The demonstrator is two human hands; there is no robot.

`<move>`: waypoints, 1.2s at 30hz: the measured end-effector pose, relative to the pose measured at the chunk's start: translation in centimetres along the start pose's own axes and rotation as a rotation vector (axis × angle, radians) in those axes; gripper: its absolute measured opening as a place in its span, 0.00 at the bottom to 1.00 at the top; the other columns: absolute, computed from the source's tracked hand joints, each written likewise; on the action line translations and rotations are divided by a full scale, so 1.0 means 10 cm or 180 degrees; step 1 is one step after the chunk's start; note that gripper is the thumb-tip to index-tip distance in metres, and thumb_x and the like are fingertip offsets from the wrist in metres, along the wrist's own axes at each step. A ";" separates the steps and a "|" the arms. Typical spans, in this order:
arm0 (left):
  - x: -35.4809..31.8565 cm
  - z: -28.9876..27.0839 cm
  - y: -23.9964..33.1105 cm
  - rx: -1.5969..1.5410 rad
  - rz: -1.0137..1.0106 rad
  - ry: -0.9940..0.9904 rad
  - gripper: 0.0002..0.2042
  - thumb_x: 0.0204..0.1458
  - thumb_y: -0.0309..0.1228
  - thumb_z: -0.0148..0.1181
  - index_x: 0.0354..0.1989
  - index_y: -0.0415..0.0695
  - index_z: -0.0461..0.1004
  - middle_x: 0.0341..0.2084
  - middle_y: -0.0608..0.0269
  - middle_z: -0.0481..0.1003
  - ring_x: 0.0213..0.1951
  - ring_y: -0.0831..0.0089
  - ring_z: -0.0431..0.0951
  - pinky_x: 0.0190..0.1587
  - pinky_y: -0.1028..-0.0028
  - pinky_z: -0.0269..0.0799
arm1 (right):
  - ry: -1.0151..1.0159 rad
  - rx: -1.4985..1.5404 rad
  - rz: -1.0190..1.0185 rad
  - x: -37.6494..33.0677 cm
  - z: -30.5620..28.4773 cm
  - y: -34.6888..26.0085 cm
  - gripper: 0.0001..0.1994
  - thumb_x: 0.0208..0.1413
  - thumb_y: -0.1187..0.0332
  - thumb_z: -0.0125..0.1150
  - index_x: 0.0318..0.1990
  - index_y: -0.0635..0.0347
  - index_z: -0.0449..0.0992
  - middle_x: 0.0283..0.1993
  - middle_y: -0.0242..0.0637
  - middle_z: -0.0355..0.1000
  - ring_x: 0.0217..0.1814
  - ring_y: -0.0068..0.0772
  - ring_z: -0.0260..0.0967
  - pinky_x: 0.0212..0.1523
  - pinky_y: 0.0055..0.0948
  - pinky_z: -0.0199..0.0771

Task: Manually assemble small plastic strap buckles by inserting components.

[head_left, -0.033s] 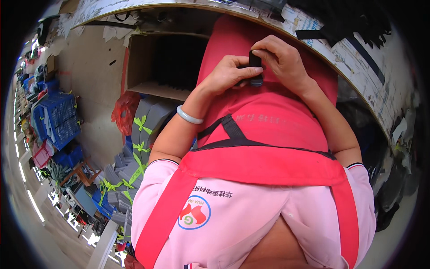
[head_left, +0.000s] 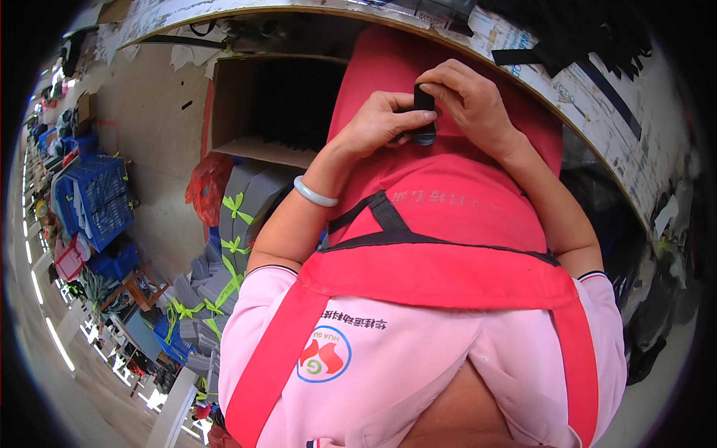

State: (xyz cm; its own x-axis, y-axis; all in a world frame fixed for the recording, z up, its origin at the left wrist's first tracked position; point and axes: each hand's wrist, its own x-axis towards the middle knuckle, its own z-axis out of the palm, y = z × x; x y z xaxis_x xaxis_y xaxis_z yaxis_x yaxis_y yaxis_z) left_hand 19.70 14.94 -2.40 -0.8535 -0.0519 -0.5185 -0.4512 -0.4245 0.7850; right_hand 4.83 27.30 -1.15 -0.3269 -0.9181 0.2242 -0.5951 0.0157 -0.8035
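My left hand (head_left: 379,122) is closed on a short black strap piece (head_left: 423,101), its thumb lying across the front. The strap is held upright over my red-covered lap, and its lower end (head_left: 426,137) curls out below the thumb. At the upper end, my right hand (head_left: 473,104) pinches the strap between thumb and bent fingers. The fingers of the left hand behind the strap are partly hidden. A pale bangle (head_left: 315,192) circles my left wrist. Red apron cloth (head_left: 455,213) spreads under both hands.
A worn table edge (head_left: 553,93) curves beyond my hands, with black strips (head_left: 575,45) piled at its right. An open cardboard box (head_left: 261,151) with dark contents stands left of my lap. Beside it are a red plastic bag (head_left: 208,187) and grey bundles (head_left: 243,194) tied with green ribbon.
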 end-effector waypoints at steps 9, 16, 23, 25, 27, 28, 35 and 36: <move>0.05 0.01 -0.05 -0.0023 0.0029 0.0043 0.09 0.54 0.34 0.63 0.35 0.40 0.78 0.18 0.69 0.73 0.16 0.87 0.62 0.17 0.85 0.53 | -0.0142 0.0519 0.0563 -0.03 -0.03 0.04 0.05 0.54 0.73 0.60 0.37 0.64 0.76 0.32 0.37 0.72 0.33 0.30 0.71 0.36 0.26 0.71; 0.06 0.09 -0.20 -0.1415 0.0213 0.0051 0.22 0.54 0.28 0.62 0.57 0.39 0.66 0.28 0.63 0.76 0.20 0.82 0.69 0.18 0.84 0.60 | 0.0624 0.1225 0.0713 0.45 -0.12 -0.23 0.07 0.57 0.72 0.58 0.41 0.64 0.75 0.36 0.33 0.73 0.36 0.24 0.71 0.39 0.23 0.72; 0.12 0.07 -0.25 -0.1562 0.0782 0.0256 0.24 0.55 0.19 0.54 0.61 0.41 0.60 0.38 0.56 0.74 0.29 0.71 0.77 0.24 0.76 0.74 | 0.0138 0.1314 0.0160 0.58 0.16 -0.34 0.09 0.58 0.71 0.57 0.44 0.63 0.75 0.40 0.36 0.74 0.40 0.27 0.73 0.42 0.25 0.73; 0.12 0.11 -0.27 -0.1419 0.1065 0.0411 0.25 0.54 0.18 0.54 0.62 0.42 0.59 0.39 0.56 0.74 0.30 0.70 0.77 0.25 0.76 0.75 | -0.0137 0.0578 0.0120 0.42 0.10 -0.13 0.11 0.57 0.67 0.58 0.45 0.63 0.77 0.39 0.40 0.75 0.40 0.31 0.75 0.42 0.29 0.73; 0.09 0.15 -0.27 -0.1226 0.1228 0.0520 0.32 0.53 0.16 0.52 0.67 0.46 0.51 0.50 0.53 0.67 0.31 0.71 0.76 0.26 0.78 0.74 | -0.0502 0.0537 0.0803 0.22 0.01 0.02 0.11 0.57 0.66 0.58 0.43 0.63 0.77 0.34 0.37 0.75 0.37 0.28 0.73 0.40 0.26 0.72; 0.09 0.16 -0.27 -0.1125 0.1305 0.0562 0.36 0.52 0.15 0.52 0.69 0.48 0.46 0.56 0.51 0.63 0.32 0.72 0.76 0.26 0.79 0.74 | -0.0766 0.0641 0.1102 0.15 -0.01 0.09 0.11 0.58 0.65 0.58 0.40 0.64 0.77 0.31 0.36 0.75 0.35 0.25 0.72 0.37 0.25 0.71; 0.09 0.12 -0.14 -0.0885 0.0930 0.0206 0.36 0.51 0.18 0.54 0.69 0.45 0.48 0.53 0.50 0.68 0.33 0.72 0.77 0.25 0.80 0.74 | -0.0970 0.1750 0.1937 -0.08 -0.04 0.22 0.11 0.59 0.62 0.58 0.35 0.62 0.76 0.24 0.27 0.71 0.26 0.15 0.66 0.28 0.17 0.66; 0.09 0.08 -0.11 -0.1059 0.0713 0.0127 0.34 0.51 0.18 0.54 0.68 0.42 0.51 0.49 0.51 0.71 0.34 0.72 0.77 0.25 0.80 0.74 | -0.0925 0.1725 0.1951 -0.08 -0.08 0.22 0.11 0.59 0.62 0.58 0.35 0.62 0.76 0.24 0.27 0.71 0.26 0.15 0.66 0.28 0.17 0.66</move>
State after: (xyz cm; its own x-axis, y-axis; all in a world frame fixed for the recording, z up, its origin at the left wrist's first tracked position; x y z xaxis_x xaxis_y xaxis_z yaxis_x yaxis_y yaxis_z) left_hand 19.20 16.08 -3.43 -0.9074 -0.2086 -0.3648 -0.1404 -0.6677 0.7311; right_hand 3.17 28.39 -2.68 -0.2309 -0.8755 -0.4246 0.0805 0.4177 -0.9050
